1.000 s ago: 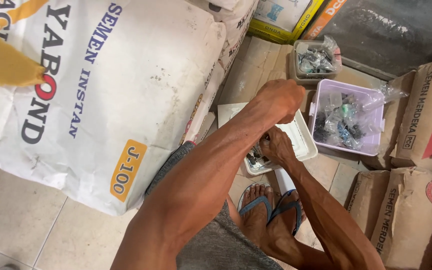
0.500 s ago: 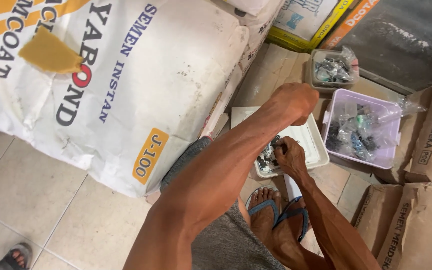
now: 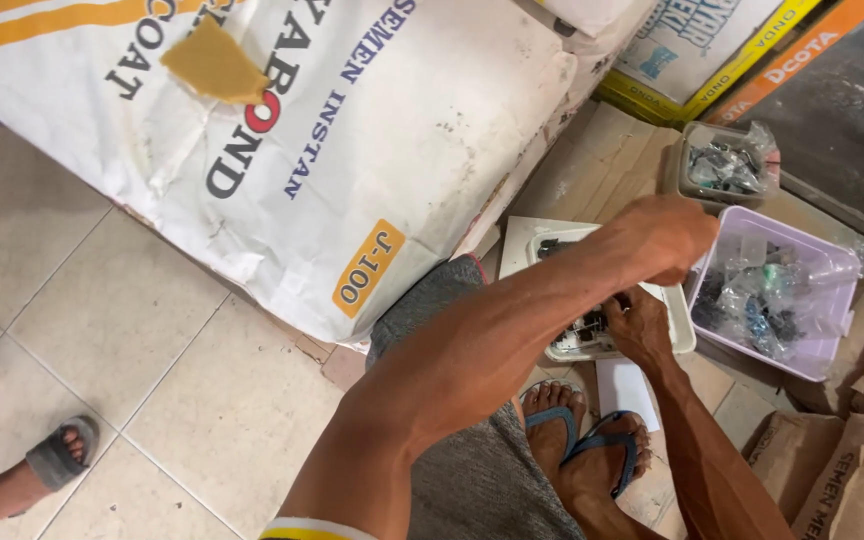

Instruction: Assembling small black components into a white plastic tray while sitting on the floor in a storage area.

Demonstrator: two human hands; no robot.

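Both hands work over a shallow white tray on the floor — the left hand hovers curled above it, its fingers hidden, so I cannot tell their state. The right hand has fingers pinched together on small dark metal parts in the tray. At three o'clock sits a lilac tub — a big white sack lies at ten.

Hidden and cut-off parts around the white tray

Much of the tray is covered by the left hand; the small dark parts inside it, under the right hand, are too small to be identified.
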